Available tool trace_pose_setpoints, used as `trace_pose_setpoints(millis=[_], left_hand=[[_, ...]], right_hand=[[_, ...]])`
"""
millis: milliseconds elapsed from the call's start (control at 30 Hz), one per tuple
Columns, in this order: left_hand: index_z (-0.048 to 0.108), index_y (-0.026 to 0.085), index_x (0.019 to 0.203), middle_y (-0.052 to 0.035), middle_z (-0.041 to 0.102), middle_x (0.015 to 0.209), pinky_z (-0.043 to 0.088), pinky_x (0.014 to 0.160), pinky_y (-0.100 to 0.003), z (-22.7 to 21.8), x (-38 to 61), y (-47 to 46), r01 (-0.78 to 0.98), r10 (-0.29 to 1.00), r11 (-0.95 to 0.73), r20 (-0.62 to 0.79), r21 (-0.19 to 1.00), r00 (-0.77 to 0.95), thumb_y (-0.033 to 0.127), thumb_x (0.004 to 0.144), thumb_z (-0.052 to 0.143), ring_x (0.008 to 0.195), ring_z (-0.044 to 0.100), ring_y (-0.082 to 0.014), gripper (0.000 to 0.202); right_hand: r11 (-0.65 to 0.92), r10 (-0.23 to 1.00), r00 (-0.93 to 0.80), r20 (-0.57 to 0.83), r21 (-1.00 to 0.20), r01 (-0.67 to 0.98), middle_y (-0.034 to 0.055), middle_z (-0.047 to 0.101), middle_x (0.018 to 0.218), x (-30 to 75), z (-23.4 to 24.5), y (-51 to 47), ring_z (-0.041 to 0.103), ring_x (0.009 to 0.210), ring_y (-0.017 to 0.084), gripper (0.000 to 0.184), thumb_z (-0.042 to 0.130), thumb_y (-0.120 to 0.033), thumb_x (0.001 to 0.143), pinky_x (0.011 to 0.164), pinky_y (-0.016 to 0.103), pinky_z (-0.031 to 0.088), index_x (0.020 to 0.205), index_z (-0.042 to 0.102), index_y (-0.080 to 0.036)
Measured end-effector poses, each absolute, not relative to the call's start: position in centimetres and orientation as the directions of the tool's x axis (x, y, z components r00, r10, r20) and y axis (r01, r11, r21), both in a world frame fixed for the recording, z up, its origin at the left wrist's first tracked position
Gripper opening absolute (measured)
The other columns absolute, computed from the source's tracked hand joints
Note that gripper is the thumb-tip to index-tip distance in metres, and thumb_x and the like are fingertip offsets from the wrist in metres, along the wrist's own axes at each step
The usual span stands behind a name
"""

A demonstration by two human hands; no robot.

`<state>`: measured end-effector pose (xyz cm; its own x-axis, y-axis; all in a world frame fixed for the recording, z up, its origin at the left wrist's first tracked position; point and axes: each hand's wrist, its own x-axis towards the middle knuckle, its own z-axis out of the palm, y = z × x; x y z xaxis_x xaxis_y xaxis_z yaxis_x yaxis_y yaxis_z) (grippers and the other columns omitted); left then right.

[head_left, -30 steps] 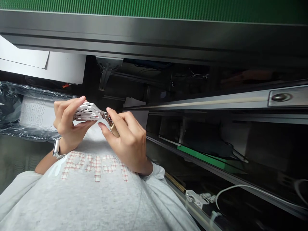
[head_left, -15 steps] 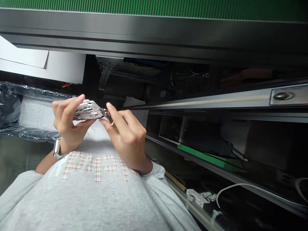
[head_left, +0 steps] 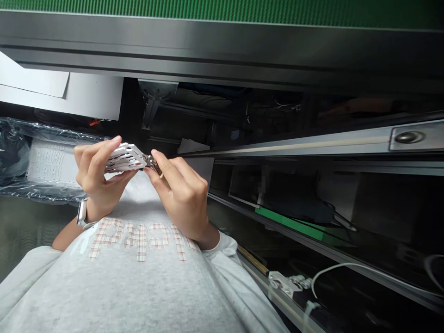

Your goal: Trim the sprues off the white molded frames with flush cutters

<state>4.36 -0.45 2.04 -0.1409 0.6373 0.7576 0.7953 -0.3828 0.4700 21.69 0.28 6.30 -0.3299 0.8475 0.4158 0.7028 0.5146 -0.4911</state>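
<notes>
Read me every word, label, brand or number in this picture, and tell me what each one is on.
Nothing can be read for certain.
Light grey shirt: large plaid letters, foreshortened; I can't make out a word.
White slotted pieces in the left hand: no legible text.
Pliers-like tool in the right hand: no legible marking.
White sheets: no legible print.
</notes>
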Motion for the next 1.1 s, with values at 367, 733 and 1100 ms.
trace_pose_setpoints(millis=[367, 733, 1100], left_hand=[[0.064, 0.024, 0.135, -0.0052, 0.069, 0.105, 0.052, 0.082, -0.032, 1.63, 4.08, -0.38, 0.795, 0.641, -0.374, 0.753, 0.477, -0.15, 0.036, 0.078, 0.09, 0.093, 0.064, -0.0199, 0.064], [0.065, 0.022, 0.135, -0.0068, 0.071, 0.106, 0.053, 0.083, -0.033, 1.66, 4.14, -0.34, 0.768, 0.652, -0.401, 0.744, 0.499, -0.143, 0.04, 0.081, 0.087, 0.095, 0.064, -0.0208, 0.061], [0.064, 0.023, 0.136, -0.0043, 0.07, 0.106, 0.052, 0.084, -0.032, 1.91, 4.1, -0.43, 0.784, 0.659, -0.39, 0.741, 0.483, -0.129, 0.035, 0.082, 0.087, 0.095, 0.064, -0.0193, 0.06]], right_hand=[[0.487, 0.858, -0.267, 0.438, -0.532, 0.693, 0.0035, 0.07, 0.082, 22.17, 6.17, 0.57, 0.065, 0.071, 0.013, 0.029, 0.062, -0.034, 0.101, 0.071, 0.026, 0.055, 0.121, 0.073, -0.015], [0.545, 0.819, -0.308, 0.484, -0.49, 0.68, 0.0092, 0.077, 0.093, 21.89, 6.16, 0.43, 0.071, 0.081, 0.017, 0.027, 0.07, -0.024, 0.096, 0.078, 0.031, 0.055, 0.119, 0.073, -0.011], [0.526, 0.836, -0.293, 0.463, -0.529, 0.666, 0.0056, 0.079, 0.089, 21.79, 6.32, 0.53, 0.07, 0.073, 0.013, 0.021, 0.065, -0.025, 0.1, 0.075, 0.027, 0.057, 0.114, 0.075, -0.013]])
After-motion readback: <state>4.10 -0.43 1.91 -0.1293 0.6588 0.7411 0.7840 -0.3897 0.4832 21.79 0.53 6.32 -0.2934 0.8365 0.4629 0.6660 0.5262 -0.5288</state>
